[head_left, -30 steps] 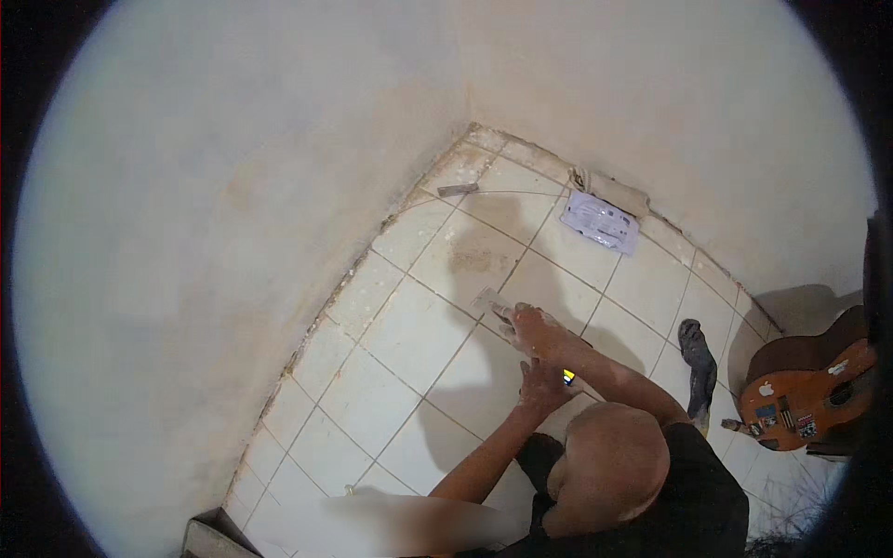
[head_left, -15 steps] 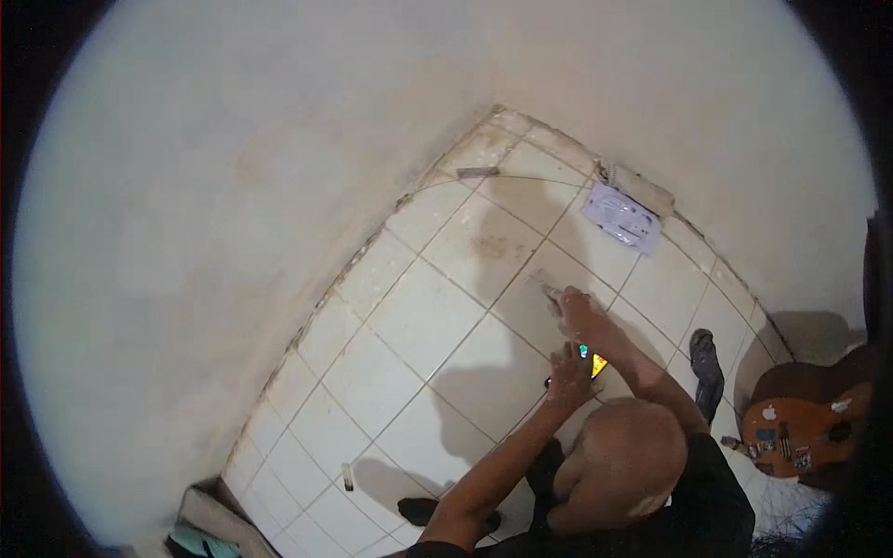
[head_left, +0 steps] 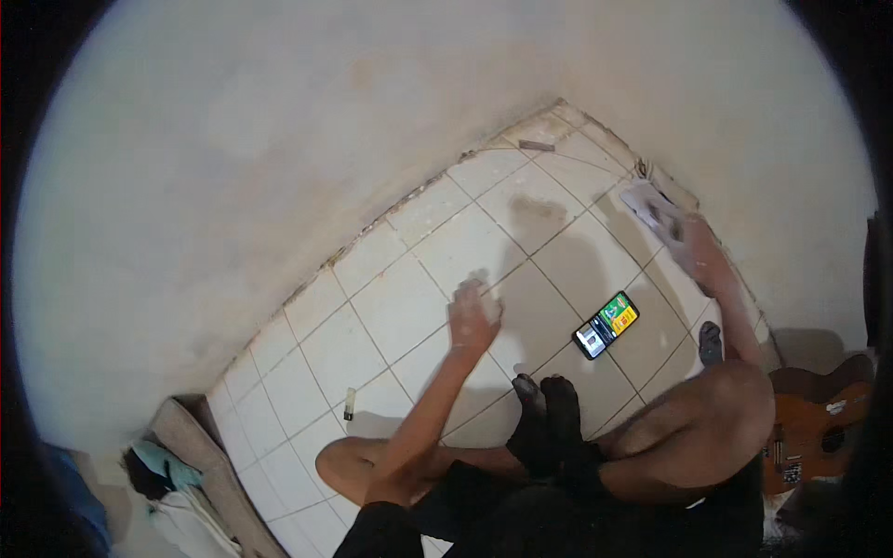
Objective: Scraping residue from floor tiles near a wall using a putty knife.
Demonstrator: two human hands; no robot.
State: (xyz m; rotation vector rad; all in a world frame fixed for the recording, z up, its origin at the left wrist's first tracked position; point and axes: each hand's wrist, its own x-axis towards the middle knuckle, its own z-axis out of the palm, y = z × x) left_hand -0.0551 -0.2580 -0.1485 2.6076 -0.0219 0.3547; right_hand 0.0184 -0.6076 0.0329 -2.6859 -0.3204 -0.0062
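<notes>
My right hand [head_left: 693,240] reaches to the far right and overlaps the near edge of a pale flat package [head_left: 644,203] with dark shapes on it. Blur hides how its fingers sit there. My left hand [head_left: 474,316] hovers over the white tiles with its fingers stretched out and slightly smeared, holding nothing. Between the two hands a phone [head_left: 606,325] with a lit, colourful screen lies face up on the floor, touched by neither.
My crossed legs and dark-socked feet [head_left: 549,423] are close below the phone. A small lighter-like object [head_left: 350,405] lies left. A dark sock-like cloth [head_left: 711,344] and a guitar [head_left: 809,437] are at the right. A brown strip [head_left: 537,145] lies near the wall corner.
My left hand has left the phone and moved left. My right hand has gone from the floor beyond the phone to the package. My raised knee has lowered, and the view has shifted.
</notes>
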